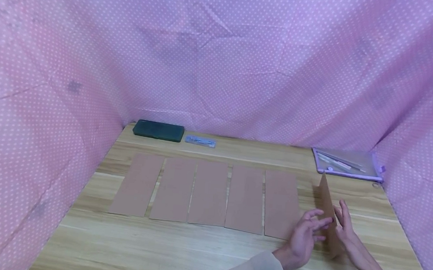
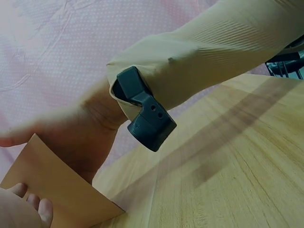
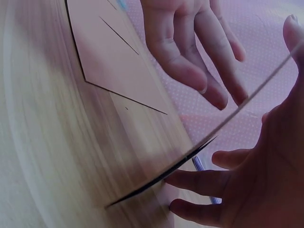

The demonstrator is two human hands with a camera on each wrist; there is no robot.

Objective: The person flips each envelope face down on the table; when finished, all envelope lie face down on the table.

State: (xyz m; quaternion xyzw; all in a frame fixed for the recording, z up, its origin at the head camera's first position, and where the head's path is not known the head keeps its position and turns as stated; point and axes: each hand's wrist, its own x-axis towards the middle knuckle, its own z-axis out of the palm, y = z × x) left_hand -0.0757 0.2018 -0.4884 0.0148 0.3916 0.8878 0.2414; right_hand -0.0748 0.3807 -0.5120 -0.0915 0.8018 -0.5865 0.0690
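A brown cardboard sheet (image 1: 326,197) stands on its long edge at the right of the table, between the two hands. On its left side is my left hand (image 1: 302,236), with fingers spread and a fingertip at the sheet's face. My right hand (image 1: 348,234) lies along the other side with its fingers extended. In the right wrist view the sheet (image 3: 237,109) appears nearly edge-on, with the right hand (image 3: 256,180) at the right and the left hand (image 3: 190,42) above. The left wrist view shows the sheet (image 2: 61,190) partly covering the right palm.
Several similar cardboard sheets (image 1: 209,193) lie flat side by side across the middle. Along the back edge are a dark green case (image 1: 159,130), a small blue packet (image 1: 200,141) and a purple-edged zip pouch (image 1: 368,162) holding pens. Pink dotted cloth (image 1: 224,65) surrounds the table.
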